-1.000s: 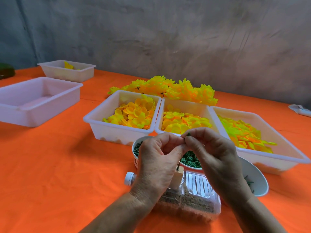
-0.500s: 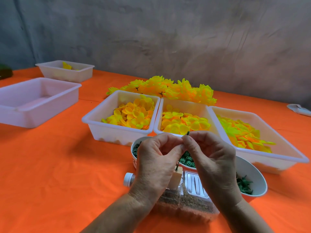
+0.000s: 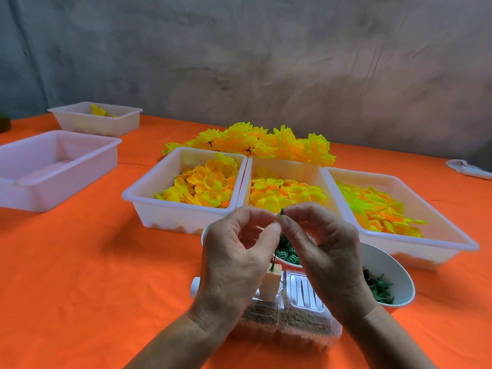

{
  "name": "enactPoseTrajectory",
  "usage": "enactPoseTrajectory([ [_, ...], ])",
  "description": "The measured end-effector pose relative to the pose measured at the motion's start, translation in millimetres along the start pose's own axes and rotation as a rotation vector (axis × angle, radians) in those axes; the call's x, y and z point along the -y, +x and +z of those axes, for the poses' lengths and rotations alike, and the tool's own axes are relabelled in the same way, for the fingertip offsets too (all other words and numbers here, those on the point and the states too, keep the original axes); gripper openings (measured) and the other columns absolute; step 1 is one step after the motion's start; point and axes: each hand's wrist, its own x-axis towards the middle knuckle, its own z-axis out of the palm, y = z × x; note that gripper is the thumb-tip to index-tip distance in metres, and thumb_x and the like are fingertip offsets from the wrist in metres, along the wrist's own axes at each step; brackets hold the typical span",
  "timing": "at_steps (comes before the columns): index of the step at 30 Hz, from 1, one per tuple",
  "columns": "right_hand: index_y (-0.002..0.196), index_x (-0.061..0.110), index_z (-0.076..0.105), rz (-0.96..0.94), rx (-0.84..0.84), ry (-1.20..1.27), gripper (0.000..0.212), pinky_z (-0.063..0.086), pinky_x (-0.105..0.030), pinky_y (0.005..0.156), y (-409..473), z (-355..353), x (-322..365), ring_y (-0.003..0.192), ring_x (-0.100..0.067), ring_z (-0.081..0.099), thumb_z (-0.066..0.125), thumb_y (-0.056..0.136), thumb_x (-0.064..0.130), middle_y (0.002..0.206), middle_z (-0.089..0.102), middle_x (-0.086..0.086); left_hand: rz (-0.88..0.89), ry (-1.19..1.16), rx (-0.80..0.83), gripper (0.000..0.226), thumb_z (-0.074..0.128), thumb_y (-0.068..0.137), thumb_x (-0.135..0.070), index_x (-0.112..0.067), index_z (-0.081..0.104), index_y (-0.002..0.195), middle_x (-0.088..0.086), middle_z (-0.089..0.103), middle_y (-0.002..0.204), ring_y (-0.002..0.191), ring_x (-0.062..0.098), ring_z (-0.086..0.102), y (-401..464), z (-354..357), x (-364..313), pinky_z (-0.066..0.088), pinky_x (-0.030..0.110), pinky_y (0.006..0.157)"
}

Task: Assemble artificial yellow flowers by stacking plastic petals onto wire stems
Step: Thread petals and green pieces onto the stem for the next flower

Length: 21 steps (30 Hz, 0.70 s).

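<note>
Both hands meet above the bowls at the table's front. My left hand (image 3: 237, 251) and my right hand (image 3: 323, 243) pinch a thin green wire stem (image 3: 281, 211), whose tip pokes up between the fingertips. Its lower end stands in a small wooden block (image 3: 272, 283) on a clear plastic bottle (image 3: 287, 323) lying on its side. Behind the hands, three white bins hold yellow petals: left bin (image 3: 149, 198), middle bin (image 3: 287, 169), right bin (image 3: 436, 235). Finished yellow flowers (image 3: 266, 145) are heaped behind them.
A white bowl of green rings (image 3: 288, 255) and a white bowl of green leaf pieces (image 3: 391, 272) sit under and right of my hands. Two more white bins (image 3: 53, 169) (image 3: 106, 123) stand at the left on the orange tablecloth. A white object (image 3: 468, 169) lies far right.
The hands have stayed pinched together on the stem tip, shifting only slightly. The view has moved a little, so the right bowl shows more.
</note>
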Motion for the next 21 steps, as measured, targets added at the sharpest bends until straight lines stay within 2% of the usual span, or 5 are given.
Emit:
enactPoseTrajectory([
  [2, 0.081, 0.007, 0.068, -0.031, 0.016, -0.037, 0.009, 0.053, -0.031, 0.065, 0, -1, 1, 0.071, -0.017, 0.065, 0.064, 0.081, 0.015, 0.075, 0.067, -0.006, 0.042, 0.045, -0.007, 0.026, 0.081, 0.066, -0.04, -0.019, 0.071, 0.077, 0.002, 0.07, 0.069, 0.065, 0.017, 0.067, 5, -2, -8, 0.056, 0.029, 0.06],
  [5, 0.081, 0.003, 0.069, -0.056, 0.02, -0.067, 0.013, 0.054, -0.032, 0.064, 0, -5, 1, 0.071, -0.017, 0.065, 0.065, 0.081, 0.016, 0.075, 0.067, -0.006, 0.064, 0.062, 0.048, 0.026, 0.074, 0.063, -0.043, -0.018, 0.071, 0.071, 0.002, 0.069, 0.065, 0.06, 0.013, 0.064, 14, -2, -17, 0.054, 0.026, 0.056],
  [11, 0.08, 0.006, 0.072, 0.158, -0.042, 0.228, 0.017, 0.053, -0.042, 0.065, -4, 0, 3, 0.064, -0.02, 0.062, 0.068, 0.073, 0.021, 0.071, 0.07, -0.01, 0.066, 0.17, 0.138, 0.009, 0.076, 0.072, -0.022, -0.021, 0.069, 0.067, -0.009, 0.065, 0.058, 0.054, -0.001, 0.057, 26, -7, -17, 0.044, 0.012, 0.052],
  [16, 0.085, 0.0, 0.069, 0.262, -0.006, 0.468, 0.018, 0.052, -0.019, 0.063, -12, -2, 0, 0.066, -0.009, 0.067, 0.071, 0.07, 0.011, 0.072, 0.073, -0.003, 0.003, 0.153, 0.207, 0.014, 0.074, 0.066, -0.033, -0.02, 0.07, 0.069, -0.004, 0.065, 0.057, 0.053, 0.005, 0.056, 33, -10, -17, 0.047, 0.019, 0.053],
  [21, 0.078, -0.002, 0.068, 0.26, -0.024, 0.417, 0.007, 0.051, -0.017, 0.061, -16, -1, -3, 0.063, -0.007, 0.065, 0.069, 0.076, -0.008, 0.067, 0.071, -0.002, -0.139, 0.029, 0.265, 0.014, 0.071, 0.059, -0.031, -0.017, 0.07, 0.06, -0.001, 0.067, 0.058, 0.052, 0.007, 0.058, 40, -10, -15, 0.05, 0.017, 0.056],
])
